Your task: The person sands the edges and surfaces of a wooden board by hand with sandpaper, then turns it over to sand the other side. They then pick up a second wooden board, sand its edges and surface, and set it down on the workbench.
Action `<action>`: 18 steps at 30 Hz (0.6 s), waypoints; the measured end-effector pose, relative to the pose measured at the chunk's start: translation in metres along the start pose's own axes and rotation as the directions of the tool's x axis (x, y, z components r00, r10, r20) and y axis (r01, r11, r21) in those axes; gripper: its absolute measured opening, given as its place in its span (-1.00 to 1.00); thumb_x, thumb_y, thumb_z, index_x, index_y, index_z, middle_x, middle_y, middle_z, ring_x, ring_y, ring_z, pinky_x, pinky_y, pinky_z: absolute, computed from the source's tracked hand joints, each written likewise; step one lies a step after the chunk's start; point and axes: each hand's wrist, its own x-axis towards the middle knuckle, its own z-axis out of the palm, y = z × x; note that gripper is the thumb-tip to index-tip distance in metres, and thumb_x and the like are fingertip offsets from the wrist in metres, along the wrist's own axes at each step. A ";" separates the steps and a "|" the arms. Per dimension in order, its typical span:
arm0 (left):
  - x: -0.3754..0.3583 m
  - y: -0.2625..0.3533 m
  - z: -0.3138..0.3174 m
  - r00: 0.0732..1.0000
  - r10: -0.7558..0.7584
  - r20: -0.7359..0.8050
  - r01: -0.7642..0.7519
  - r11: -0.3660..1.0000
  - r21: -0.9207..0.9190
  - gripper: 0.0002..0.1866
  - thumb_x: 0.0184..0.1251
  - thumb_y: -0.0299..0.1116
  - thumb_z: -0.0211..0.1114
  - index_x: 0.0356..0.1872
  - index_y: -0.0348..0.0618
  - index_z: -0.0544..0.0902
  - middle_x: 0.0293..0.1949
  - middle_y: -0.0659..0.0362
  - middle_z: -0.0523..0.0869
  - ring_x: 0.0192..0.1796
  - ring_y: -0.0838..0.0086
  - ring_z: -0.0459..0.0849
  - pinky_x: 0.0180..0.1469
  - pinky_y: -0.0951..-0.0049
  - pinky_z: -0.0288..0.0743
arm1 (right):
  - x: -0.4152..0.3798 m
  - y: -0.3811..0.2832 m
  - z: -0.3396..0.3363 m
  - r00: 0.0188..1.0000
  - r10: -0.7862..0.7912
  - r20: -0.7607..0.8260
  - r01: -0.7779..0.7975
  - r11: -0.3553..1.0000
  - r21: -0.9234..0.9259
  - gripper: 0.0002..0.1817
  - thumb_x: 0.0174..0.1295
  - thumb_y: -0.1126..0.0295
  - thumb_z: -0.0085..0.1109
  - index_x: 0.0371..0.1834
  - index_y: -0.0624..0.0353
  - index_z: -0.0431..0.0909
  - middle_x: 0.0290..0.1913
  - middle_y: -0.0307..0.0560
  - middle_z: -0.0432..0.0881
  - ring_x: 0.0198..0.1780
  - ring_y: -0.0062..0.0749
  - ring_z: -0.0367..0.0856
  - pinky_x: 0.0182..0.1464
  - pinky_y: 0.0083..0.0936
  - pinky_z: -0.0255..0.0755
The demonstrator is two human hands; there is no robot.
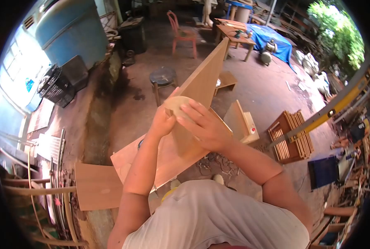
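A long wooden board (205, 70) stands on edge before me, slanting away toward the upper right. My left hand (164, 120) is closed at its near end, with fingertips showing beyond the far side. A round tan disc (177, 103) sits at this near end between my hands; its exact kind I cannot make out. My right hand (203, 126) lies over the disc, fingers curved onto its face, and the palm covers part of the board. Beneath, a flat wooden panel (172, 159) lies across a support that is mostly hidden.
Another panel (98, 186) lies at the lower left. Right of the board are an L-shaped wooden piece (241, 122) and a slatted wooden rack (290, 137). A round stool (163, 76), a red chair (183, 35) and a low table (237, 35) stand farther back.
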 end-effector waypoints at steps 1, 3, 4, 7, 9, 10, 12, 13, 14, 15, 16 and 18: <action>0.000 -0.003 -0.001 0.986 0.144 0.082 -0.153 0.982 0.115 -0.39 0.29 -0.41 0.19 0.40 -0.24 0.35 0.32 -0.05 0.49 0.42 0.17 0.38 0.43 0.28 0.19 | 0.018 -0.010 0.000 0.998 -0.040 0.048 0.046 0.991 -0.126 -0.42 0.13 0.54 0.00 0.31 0.22 0.42 0.38 0.12 0.35 0.46 0.00 0.26 0.41 -0.11 0.23; -0.003 0.006 0.006 0.995 0.099 0.031 -0.100 0.994 0.041 -0.45 0.31 -0.40 0.16 0.35 -0.23 0.39 0.36 -0.11 0.43 0.45 0.07 0.33 0.45 0.23 0.17 | 0.035 -0.019 0.008 0.992 -0.052 0.113 0.079 0.965 -0.252 -0.42 0.09 0.51 0.03 0.29 0.19 0.44 0.36 0.08 0.38 0.44 -0.02 0.28 0.38 -0.09 0.27; -0.003 0.012 0.008 0.998 0.069 0.000 -0.069 0.997 0.046 -0.48 0.32 -0.39 0.15 0.32 -0.24 0.42 0.38 -0.11 0.40 0.45 0.07 0.31 0.45 0.23 0.16 | 0.042 -0.020 0.013 0.988 -0.040 0.147 0.083 0.950 -0.302 -0.44 0.11 0.49 0.03 0.28 0.18 0.45 0.35 0.05 0.39 0.43 -0.04 0.29 0.38 -0.10 0.28; -0.006 0.007 0.011 0.989 0.105 -0.102 -0.099 0.993 0.064 -0.53 0.33 -0.35 0.18 0.25 -0.27 0.48 0.30 -0.12 0.50 0.38 0.09 0.44 0.35 0.23 0.31 | 0.052 -0.028 0.014 0.972 0.000 0.234 0.098 0.908 -0.407 -0.44 0.12 0.48 0.03 0.28 0.17 0.45 0.35 0.00 0.40 0.43 -0.06 0.29 0.38 -0.10 0.27; -0.007 -0.006 0.006 0.999 0.045 -0.009 -0.045 0.999 0.011 -0.58 0.32 -0.33 0.19 0.19 -0.20 0.53 0.12 -0.11 0.65 0.19 0.05 0.61 0.14 0.18 0.50 | 0.051 -0.031 0.008 0.956 0.007 0.293 0.132 0.882 -0.453 -0.43 0.11 0.48 0.03 0.29 0.17 0.44 0.36 -0.02 0.40 0.44 -0.07 0.28 0.40 -0.10 0.25; -0.008 -0.009 0.006 0.999 0.040 -0.025 -0.040 0.999 -0.006 -0.58 0.32 -0.33 0.19 0.19 -0.20 0.53 0.12 -0.11 0.65 0.19 0.05 0.61 0.14 0.18 0.50 | 0.043 -0.032 0.002 0.954 0.042 0.298 0.110 0.872 -0.478 -0.42 0.11 0.50 0.02 0.30 0.17 0.43 0.37 -0.03 0.39 0.45 -0.07 0.26 0.41 -0.10 0.23; -0.006 -0.012 0.014 0.995 0.053 -0.081 -0.046 0.996 0.080 -0.66 0.29 -0.32 0.19 0.08 -0.13 0.60 -0.04 -0.08 0.71 0.03 -0.03 0.66 -0.05 0.10 0.56 | 0.044 -0.035 -0.004 0.933 0.066 0.353 0.125 0.862 -0.492 -0.41 0.11 0.51 0.01 0.31 0.17 0.42 0.39 -0.04 0.38 0.46 -0.08 0.25 0.43 -0.11 0.21; -0.011 -0.013 0.019 0.993 0.029 -0.113 -0.023 0.998 0.052 -0.66 0.29 -0.32 0.19 0.08 -0.13 0.60 -0.04 -0.08 0.71 0.03 -0.03 0.66 -0.05 0.10 0.56 | 0.051 -0.038 -0.001 0.927 0.080 0.366 0.123 0.857 -0.500 -0.41 0.11 0.52 0.00 0.32 0.17 0.42 0.40 -0.05 0.37 0.47 -0.08 0.23 0.44 -0.11 0.20; -0.011 -0.010 0.017 0.999 -0.008 -0.051 0.013 0.996 0.089 -0.67 0.29 -0.32 0.18 0.06 -0.11 0.61 -0.02 -0.08 0.69 0.04 -0.07 0.63 -0.04 0.07 0.55 | 0.055 -0.040 0.001 0.926 0.090 0.366 0.120 0.851 -0.512 -0.41 0.12 0.53 -0.01 0.33 0.16 0.41 0.41 -0.06 0.36 0.48 -0.08 0.21 0.45 -0.11 0.18; -0.009 -0.005 0.012 0.999 -0.041 0.010 0.040 0.990 0.135 -0.68 0.29 -0.32 0.17 0.04 -0.09 0.61 0.00 -0.09 0.68 0.05 -0.11 0.60 -0.04 0.03 0.54 | 0.056 -0.039 0.001 0.917 0.076 0.390 0.142 0.854 -0.500 -0.41 0.12 0.53 -0.01 0.33 0.16 0.41 0.41 -0.06 0.36 0.48 -0.08 0.21 0.45 -0.11 0.18; -0.008 0.003 0.007 0.993 -0.108 0.055 0.100 0.985 0.143 -0.67 0.29 -0.32 0.16 0.07 -0.10 0.59 -0.05 -0.10 0.70 0.02 -0.10 0.62 -0.04 0.03 0.53 | 0.055 -0.040 0.000 0.908 0.087 0.411 0.153 0.842 -0.517 -0.41 0.13 0.49 0.00 0.33 0.16 0.41 0.41 -0.05 0.35 0.48 -0.09 0.21 0.45 -0.12 0.17; -0.004 -0.004 0.012 0.998 0.026 -0.051 -0.022 0.996 0.086 -0.67 0.30 -0.31 0.15 0.07 -0.10 0.59 -0.07 -0.10 0.70 0.00 -0.10 0.63 -0.04 0.02 0.53 | 0.051 -0.040 -0.008 0.898 0.087 0.432 0.173 0.832 -0.527 -0.42 0.14 0.44 0.01 0.32 0.16 0.41 0.41 -0.05 0.35 0.48 -0.09 0.22 0.45 -0.14 0.17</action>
